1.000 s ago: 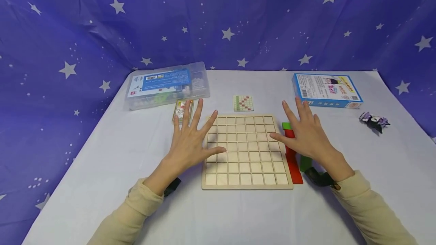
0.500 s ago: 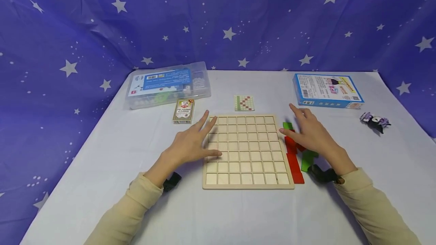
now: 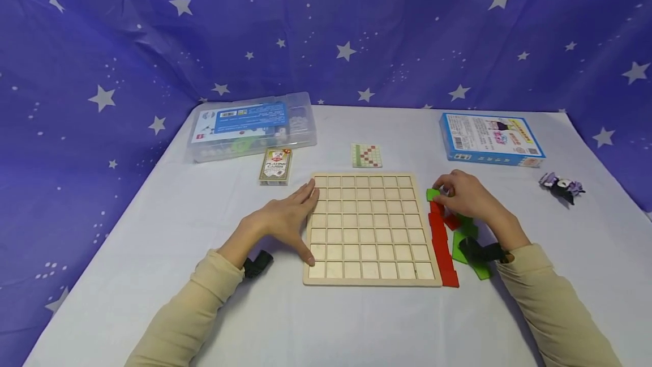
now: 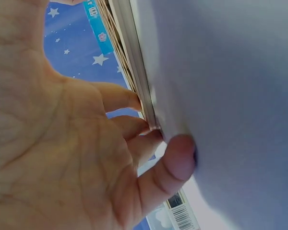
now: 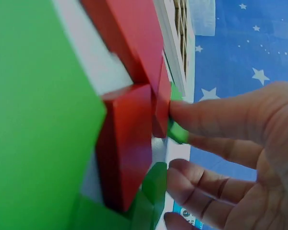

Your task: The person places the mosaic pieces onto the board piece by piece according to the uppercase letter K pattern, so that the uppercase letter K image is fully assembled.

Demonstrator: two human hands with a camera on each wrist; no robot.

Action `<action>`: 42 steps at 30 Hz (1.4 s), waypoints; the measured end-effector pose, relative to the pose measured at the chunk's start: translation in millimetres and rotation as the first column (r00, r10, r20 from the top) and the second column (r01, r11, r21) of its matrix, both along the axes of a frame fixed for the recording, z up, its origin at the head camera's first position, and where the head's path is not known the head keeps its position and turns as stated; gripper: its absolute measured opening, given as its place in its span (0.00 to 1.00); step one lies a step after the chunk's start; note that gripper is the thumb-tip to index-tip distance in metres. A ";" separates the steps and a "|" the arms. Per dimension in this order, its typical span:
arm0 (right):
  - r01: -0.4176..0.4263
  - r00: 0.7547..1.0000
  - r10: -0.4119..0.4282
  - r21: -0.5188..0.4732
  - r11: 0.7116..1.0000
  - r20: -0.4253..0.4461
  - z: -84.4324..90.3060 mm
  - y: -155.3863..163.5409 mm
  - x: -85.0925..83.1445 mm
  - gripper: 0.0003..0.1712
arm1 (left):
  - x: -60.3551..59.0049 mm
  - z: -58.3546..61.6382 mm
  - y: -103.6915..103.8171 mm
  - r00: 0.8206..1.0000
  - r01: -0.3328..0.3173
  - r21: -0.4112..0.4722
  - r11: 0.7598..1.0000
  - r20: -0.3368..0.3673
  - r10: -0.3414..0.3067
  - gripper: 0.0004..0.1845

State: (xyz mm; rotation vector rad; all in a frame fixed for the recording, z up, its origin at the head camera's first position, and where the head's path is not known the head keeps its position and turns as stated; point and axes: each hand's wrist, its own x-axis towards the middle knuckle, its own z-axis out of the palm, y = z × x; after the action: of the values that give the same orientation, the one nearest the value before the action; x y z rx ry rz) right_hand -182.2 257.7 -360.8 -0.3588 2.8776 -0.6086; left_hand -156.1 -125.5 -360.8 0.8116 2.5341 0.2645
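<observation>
1. the white table [image 3: 356,321] fills the lower frame under a blue starred backdrop [image 3: 326,27] across the top.
2. the wooden grid board [image 3: 370,226] lies flat at centre; it looks stiff and light, probably easy to slide on the cloth.
3. the clear plastic case [image 3: 252,126] sits upper left of the board, the blue box [image 3: 491,137] upper right, both well apart from the hands.
4. the left hand [image 3: 282,221] rests palm down with fingers straight and slightly spread, fingertips touching the board's left edge; the left wrist view shows them against its rim.
5. the right hand [image 3: 468,197] is right of the board, fingers curled and pinching the small green piece [image 3: 433,194] at the board's upper right corner; the right wrist view shows fingertips [image 5: 192,117] on it.
6. the red pieces [image 3: 442,242] run along the board's right edge, with larger green pieces [image 3: 471,248] just beside them. these look like thin, rigid, light blocks with smooth painted faces, likely a bit slippery; a pinch across the side edges seems best.
7. the neighbouring red pieces touch the green piece and crowd the grip.
8. the card deck [image 3: 275,166] lies centre left, the pattern card [image 3: 366,155] above the board, and a small purple figure [image 3: 562,186] at the far right.
</observation>
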 end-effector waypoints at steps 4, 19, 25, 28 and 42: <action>0.001 1.000 -0.001 -0.032 0.999 0.003 3.2 1.2 -0.4 0.10 | -0.8 0.2 2.1 1.000 0.011 0.008 1.000 -0.001 -0.011 0.79; -0.078 0.997 0.068 -0.262 0.962 -0.046 14.0 -80.6 -34.4 0.11 | 0.6 0.5 7.6 1.000 -0.017 -0.019 1.000 0.002 0.017 0.80; -0.137 0.990 0.123 -0.313 0.940 -0.064 3.0 -137.7 -54.9 0.11 | 0.7 -1.7 4.1 0.999 -0.035 -0.001 0.999 0.002 0.035 0.80; -0.170 0.985 0.156 -0.320 0.932 -0.067 -0.9 -158.0 -60.4 0.11 | 0.7 -2.9 3.1 0.999 -0.043 0.014 0.999 0.006 0.043 0.79; -0.162 0.987 0.161 -0.294 0.942 -0.026 -8.0 -173.6 -59.1 0.09 | 0.8 -2.5 4.2 0.995 -0.100 0.011 0.995 0.019 0.100 0.83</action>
State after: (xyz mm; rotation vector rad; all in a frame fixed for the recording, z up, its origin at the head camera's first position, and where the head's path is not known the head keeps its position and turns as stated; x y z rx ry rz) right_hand -241.3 84.1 -368.7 -0.6308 2.7211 -1.0086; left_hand -155.3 -121.4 -363.3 0.6843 2.5623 0.3183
